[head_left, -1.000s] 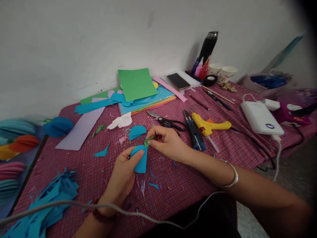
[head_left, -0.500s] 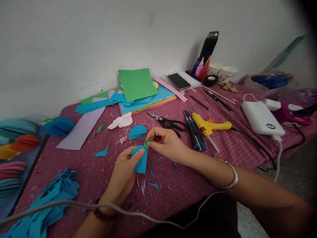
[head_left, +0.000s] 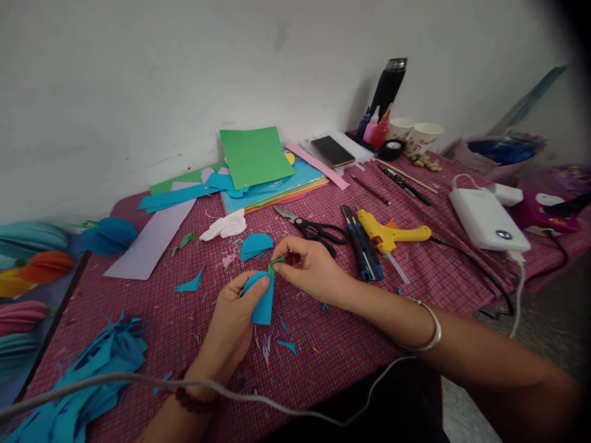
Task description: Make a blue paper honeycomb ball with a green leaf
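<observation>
Between thumb and fingers, my left hand (head_left: 239, 306) grips a folded blue paper piece (head_left: 263, 306) with a rounded edge. My right hand (head_left: 313, 269) pinches a small green paper piece (head_left: 272, 267) against the top corner of the blue paper. Just beyond my hands, another blue paper half-circle (head_left: 256, 245) lies on the table. Black-handled scissors (head_left: 318, 228) rest behind my right hand, and a blue-and-black utility knife (head_left: 362, 244) lies to their right. Alongside it is a yellow glue gun (head_left: 390, 232).
Blue paper scraps (head_left: 99, 369) are heaped at the near left. Colored sheets, topped by a green sheet (head_left: 255, 157), lie by the wall. A white power bank (head_left: 489, 218) sits right, and a pale cable (head_left: 221, 391) crosses in front of me.
Both hands hold almost the same pose, still on the blue and green paper. The whole view has shifted very slightly.
</observation>
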`<state>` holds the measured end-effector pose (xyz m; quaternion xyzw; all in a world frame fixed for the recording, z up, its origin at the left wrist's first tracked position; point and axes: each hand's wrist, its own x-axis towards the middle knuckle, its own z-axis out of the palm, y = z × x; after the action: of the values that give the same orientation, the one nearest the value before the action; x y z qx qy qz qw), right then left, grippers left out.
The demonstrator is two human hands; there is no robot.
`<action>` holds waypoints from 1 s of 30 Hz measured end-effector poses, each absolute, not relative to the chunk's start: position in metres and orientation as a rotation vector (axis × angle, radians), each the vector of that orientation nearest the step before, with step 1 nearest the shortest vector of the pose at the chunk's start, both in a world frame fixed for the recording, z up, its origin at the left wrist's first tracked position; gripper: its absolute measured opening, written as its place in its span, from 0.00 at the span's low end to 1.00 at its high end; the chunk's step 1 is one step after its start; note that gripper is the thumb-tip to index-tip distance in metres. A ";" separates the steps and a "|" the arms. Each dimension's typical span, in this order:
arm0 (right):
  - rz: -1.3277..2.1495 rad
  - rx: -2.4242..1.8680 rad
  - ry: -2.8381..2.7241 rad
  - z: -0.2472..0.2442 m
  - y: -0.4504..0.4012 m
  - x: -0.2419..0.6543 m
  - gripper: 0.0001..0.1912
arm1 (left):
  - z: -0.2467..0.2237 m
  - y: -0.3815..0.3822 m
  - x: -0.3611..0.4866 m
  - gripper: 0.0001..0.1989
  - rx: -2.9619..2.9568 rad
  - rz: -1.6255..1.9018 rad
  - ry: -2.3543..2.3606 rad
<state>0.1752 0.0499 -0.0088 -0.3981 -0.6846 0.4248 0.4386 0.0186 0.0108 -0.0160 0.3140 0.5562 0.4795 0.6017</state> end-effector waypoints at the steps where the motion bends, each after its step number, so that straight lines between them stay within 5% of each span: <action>1: 1.053 -0.987 -1.698 -0.009 0.050 0.175 0.02 | -0.016 0.011 0.019 0.14 0.724 1.114 1.287; 30: 1.135 -0.916 -1.701 -0.005 0.049 0.176 0.05 | -0.019 0.009 0.019 0.16 0.734 1.092 1.251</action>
<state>0.1761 0.0495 -0.0053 -0.3682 -0.6834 0.4561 0.4353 0.0187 0.0092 -0.0185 0.3187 0.5431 0.4742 0.6153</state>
